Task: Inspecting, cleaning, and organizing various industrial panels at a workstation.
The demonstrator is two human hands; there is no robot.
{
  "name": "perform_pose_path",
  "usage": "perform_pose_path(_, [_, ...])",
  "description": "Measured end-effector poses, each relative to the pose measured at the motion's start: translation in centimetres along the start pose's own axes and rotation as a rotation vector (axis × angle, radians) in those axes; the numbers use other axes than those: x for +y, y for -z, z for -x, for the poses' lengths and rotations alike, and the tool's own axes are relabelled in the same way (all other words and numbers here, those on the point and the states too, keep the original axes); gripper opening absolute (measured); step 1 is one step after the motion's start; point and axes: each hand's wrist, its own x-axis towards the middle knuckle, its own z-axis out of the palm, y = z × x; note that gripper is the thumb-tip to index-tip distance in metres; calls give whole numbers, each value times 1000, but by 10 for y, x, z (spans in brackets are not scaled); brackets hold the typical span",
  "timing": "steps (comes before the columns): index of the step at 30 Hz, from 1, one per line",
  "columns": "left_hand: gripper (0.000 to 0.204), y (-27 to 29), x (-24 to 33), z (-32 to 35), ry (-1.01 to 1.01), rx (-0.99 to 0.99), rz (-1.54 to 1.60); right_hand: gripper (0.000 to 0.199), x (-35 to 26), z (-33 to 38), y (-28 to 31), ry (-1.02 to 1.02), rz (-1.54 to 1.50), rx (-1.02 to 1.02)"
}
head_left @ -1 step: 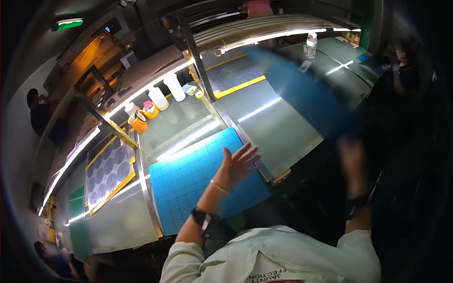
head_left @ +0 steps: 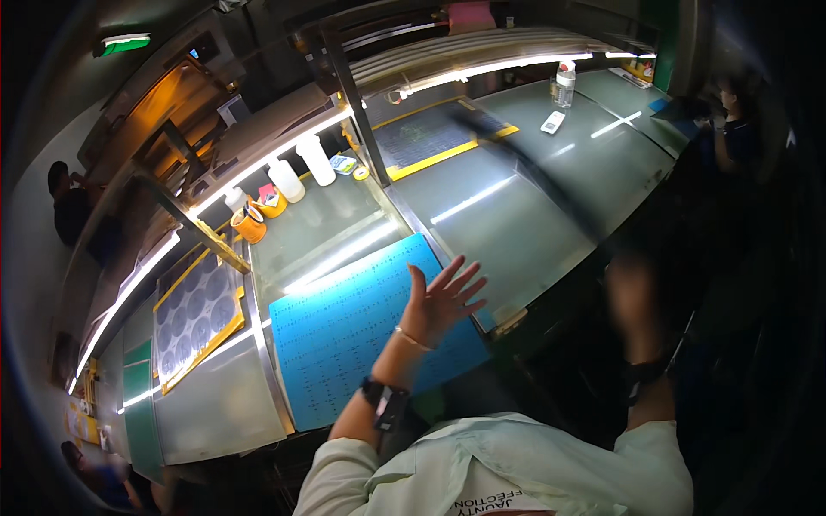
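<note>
A bright blue sheet [head_left: 348, 335] covered in rows of small dark marks lies flat on the bench in front of me. Over its right edge hovers my left hand [head_left: 440, 301], fingers spread, holding nothing. My right hand [head_left: 632, 297] is out to the right beyond the bench's front edge, smeared by motion. From it a second panel, a thin blue sheet [head_left: 551, 182], reaches up and left across the bench; seen nearly edge-on, it shows as a dark blurred strip. The grip of the fingers on it is blurred.
Behind the blue sheet stand white bottles [head_left: 316, 161] and orange cups [head_left: 249, 224]. A yellow-edged dark panel [head_left: 434, 138] lies at the back, a yellow-edged panel with circles [head_left: 198, 310] at left. A clear bottle [head_left: 564, 84] and a small white device [head_left: 552, 122] sit farther right. Other people are nearby.
The sheet in my right hand has turned from showing its broad blue face to nearly edge-on, uncovering the small white device. My left hand has shifted slightly right, fingers spreading wider.
</note>
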Motion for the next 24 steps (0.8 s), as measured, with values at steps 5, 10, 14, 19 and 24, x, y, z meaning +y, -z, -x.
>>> perform_pose_path(5, [79,-25,-53,-32,-30,411,429,36,19,35,-41,493,361,-296])
perform_pose_path(10, [80,8,-84,-35,57,92,651,55,4,65,-69,399,312,-534])
perform_pose_path(14, [84,-3,-83,-44,18,253,546,44,-16,72,-103,467,157,-465])
perform_pose_path(19, [86,10,-87,-41,9,199,615,33,-19,65,-107,456,129,-488])
perform_pose_path(24, [93,4,-91,-44,22,231,630,6,-14,40,-93,491,109,-269])
